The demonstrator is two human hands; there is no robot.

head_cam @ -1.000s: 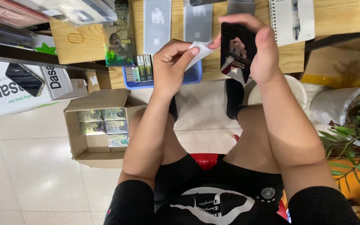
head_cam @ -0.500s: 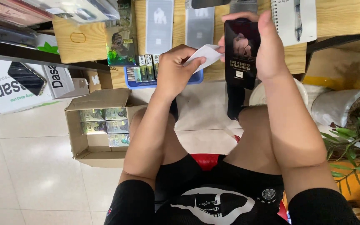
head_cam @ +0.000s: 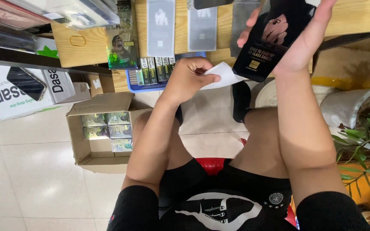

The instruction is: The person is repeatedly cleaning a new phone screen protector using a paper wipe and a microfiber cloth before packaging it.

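I see the right hand (head_cam: 305,42) gripping the black flat package (head_cam: 275,38) up over the bench (head_cam: 356,17), the left hand (head_cam: 189,79) pinching a white slip (head_cam: 223,77) just below it, slip clear of the pack, pack unshelved.

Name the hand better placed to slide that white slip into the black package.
Left. The left hand pinches the white slip right beside the black package; the right hand is full, gripping that package.
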